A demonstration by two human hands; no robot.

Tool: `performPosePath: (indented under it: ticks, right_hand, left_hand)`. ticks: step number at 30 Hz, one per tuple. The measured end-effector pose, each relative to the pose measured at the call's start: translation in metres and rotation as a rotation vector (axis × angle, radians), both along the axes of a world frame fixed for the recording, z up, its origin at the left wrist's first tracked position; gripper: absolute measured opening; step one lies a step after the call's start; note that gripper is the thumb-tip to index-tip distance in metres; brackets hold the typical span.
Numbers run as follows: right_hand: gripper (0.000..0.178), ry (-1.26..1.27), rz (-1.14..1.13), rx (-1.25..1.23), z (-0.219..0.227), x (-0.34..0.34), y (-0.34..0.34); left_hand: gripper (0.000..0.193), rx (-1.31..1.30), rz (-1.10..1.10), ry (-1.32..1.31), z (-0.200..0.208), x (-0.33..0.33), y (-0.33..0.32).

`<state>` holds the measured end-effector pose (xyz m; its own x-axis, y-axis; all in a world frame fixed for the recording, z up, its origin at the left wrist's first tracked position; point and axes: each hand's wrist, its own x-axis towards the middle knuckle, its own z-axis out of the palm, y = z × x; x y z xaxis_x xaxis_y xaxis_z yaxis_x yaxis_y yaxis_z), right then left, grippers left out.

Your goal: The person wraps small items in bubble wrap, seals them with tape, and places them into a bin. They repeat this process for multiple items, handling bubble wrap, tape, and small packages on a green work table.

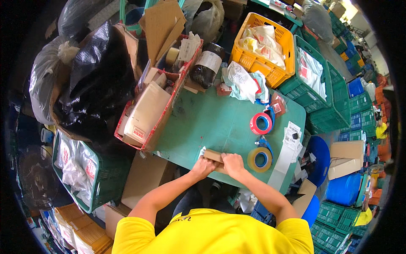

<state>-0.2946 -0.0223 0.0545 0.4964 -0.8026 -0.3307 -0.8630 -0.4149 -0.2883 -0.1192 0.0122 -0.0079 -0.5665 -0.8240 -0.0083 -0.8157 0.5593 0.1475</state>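
Brown cardboard piece point(214, 156) over near edge of green table point(203, 122), between both hands. Left hand point(203, 166) with fingers clamped on left part; right hand point(232, 164) with fingers clamped on right part, close beside. To right, on tabletop: yellowish tape roll point(251, 159), red-rimmed tape roll point(253, 123) farther back. Yellow crate point(258, 70) beyond far edge.

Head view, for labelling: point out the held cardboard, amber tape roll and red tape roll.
Held cardboard point(213, 155): head view, upper face.
Amber tape roll point(252, 160): head view, ring's left side.
Red tape roll point(254, 124): head view, ring's left side.
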Motion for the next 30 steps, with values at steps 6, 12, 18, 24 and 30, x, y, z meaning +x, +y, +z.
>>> performPosePath:
  ticks: [6,12,18,24,30]
  right_hand:
    - [0.044,-0.187,-0.135,0.175,-0.003,-0.026,-0.023]
    - [0.102,-0.054,0.003,0.045,-0.008,-0.023,0.007]
    - [0.111,0.111,-0.005,-0.109,-0.032,-0.011,0.029]
    - [0.095,-0.37,-0.013,-0.17,-0.029,-0.058,0.029]
    - [0.065,0.136,-0.878,-0.251,-0.035,-0.175,0.009]
  left_hand:
    - [0.041,0.029,-0.025,0.344,0.029,0.003,0.016]
    - [0.032,-0.133,-0.101,0.299,0.025,0.011,0.014]
    - [0.047,0.049,0.088,0.732,0.041,0.031,0.005]
    - [0.093,0.194,-0.066,0.106,0.041,0.018,-0.034]
    - [0.088,0.116,0.053,0.252,0.008,0.008,-0.028]
